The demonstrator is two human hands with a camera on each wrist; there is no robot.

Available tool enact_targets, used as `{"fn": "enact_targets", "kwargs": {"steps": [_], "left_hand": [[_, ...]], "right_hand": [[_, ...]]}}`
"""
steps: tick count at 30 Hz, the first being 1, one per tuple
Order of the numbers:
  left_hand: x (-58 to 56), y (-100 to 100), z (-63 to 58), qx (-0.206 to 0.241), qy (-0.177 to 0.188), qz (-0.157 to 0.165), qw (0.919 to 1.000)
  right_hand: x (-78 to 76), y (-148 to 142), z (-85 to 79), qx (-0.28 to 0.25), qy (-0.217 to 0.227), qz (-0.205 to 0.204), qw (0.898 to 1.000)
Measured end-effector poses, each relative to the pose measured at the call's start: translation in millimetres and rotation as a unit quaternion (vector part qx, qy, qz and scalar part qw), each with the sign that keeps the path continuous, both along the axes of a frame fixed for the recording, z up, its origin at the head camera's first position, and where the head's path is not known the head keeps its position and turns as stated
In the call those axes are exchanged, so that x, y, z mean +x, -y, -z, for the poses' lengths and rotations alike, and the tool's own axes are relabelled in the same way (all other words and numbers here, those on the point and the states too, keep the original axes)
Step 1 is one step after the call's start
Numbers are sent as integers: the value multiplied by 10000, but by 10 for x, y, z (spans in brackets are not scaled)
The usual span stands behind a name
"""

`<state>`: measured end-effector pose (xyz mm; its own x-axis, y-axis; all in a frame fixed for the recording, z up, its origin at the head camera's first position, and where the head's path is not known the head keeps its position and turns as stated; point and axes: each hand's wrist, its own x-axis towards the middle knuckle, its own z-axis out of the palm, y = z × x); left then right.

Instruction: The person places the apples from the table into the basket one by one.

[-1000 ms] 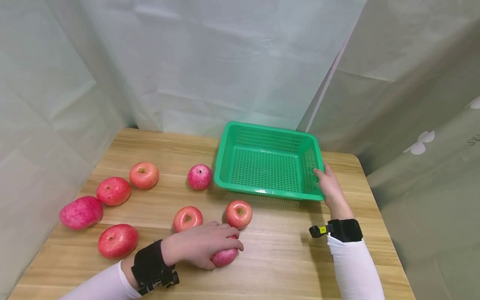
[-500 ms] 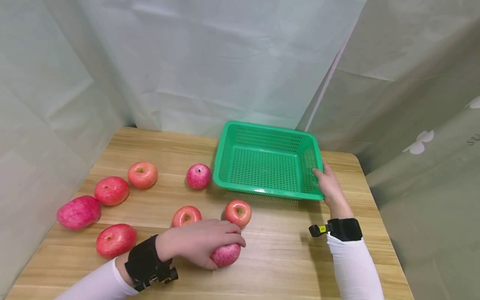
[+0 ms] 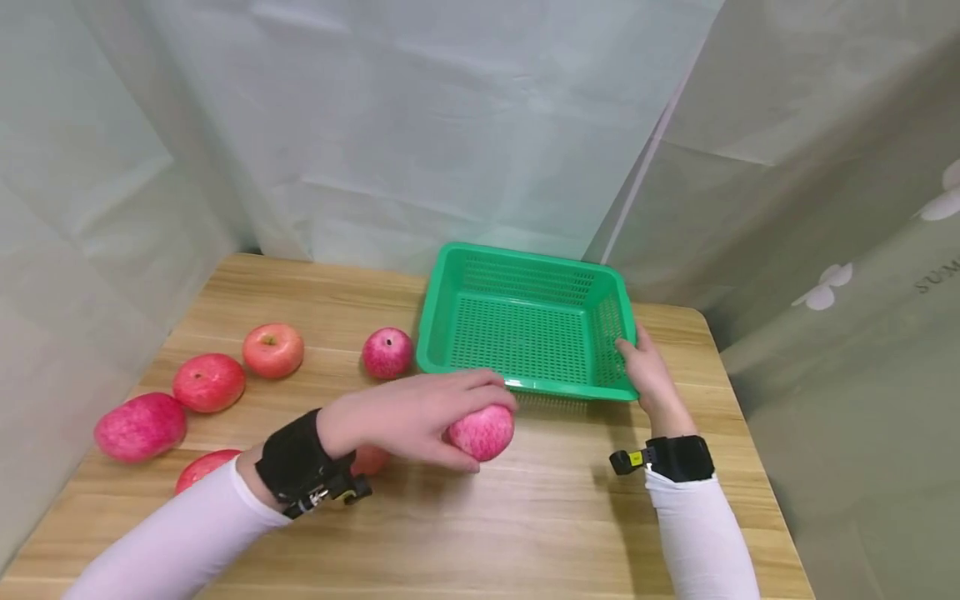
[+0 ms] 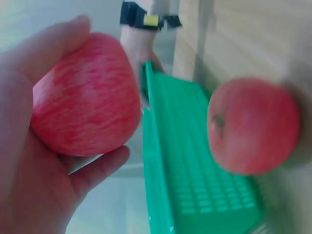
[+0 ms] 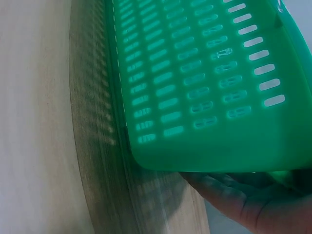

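My left hand (image 3: 416,412) grips a streaky pink apple (image 3: 483,433), fingers over its top and thumb below. The apple is lifted off the table, close to the front rim of a green plastic basket (image 3: 521,337). In the left wrist view, a second red apple (image 4: 253,126) sits on the table by the basket; the left hand hides it in the head view. My right hand (image 3: 647,367) holds the basket's right end, thumb over the rim. In the right wrist view its fingers (image 5: 219,195) are against the basket's outside, partly hidden.
A darker pink apple (image 3: 387,352) stands left of the basket. Several more apples lie at the table's left, among them a light red one (image 3: 273,350) and a long pink one (image 3: 141,427). Another apple (image 3: 371,460) is partly covered by the left wrist. Curtains surround the wooden table (image 3: 555,525).
My left hand has raised the pink apple off the table and carried it forward and slightly right, towards the basket. The right hand has kept its hold on the basket.
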<state>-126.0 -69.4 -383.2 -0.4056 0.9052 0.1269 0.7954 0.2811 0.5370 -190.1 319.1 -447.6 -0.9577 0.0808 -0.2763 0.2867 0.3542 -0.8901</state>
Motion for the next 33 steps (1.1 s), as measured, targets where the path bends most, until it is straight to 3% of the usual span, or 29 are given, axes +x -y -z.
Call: {"fn": "enact_targets", "kwargs": {"steps": [7,15,20,26,33], "left_hand": [[-528,-227,-160,-251,114,-780,9966],[-916,-426,-142,-621,84,-1380,9885],[-1116,-581,-173,-913,132,-1518,9841],[-1325,-786,-166,-961,618,-1526,9817],[-1410,-975,-84,-1178,665,-1747,9753]], "right_hand": [[-32,20,26,174,-85,56,9998],[-45,115,58,131,-63,21,9999],[-33,131,57,116,-42,10,9999],[20,122,53,146,-69,51,9999],[73,118,72,147,-71,86,9998]]}}
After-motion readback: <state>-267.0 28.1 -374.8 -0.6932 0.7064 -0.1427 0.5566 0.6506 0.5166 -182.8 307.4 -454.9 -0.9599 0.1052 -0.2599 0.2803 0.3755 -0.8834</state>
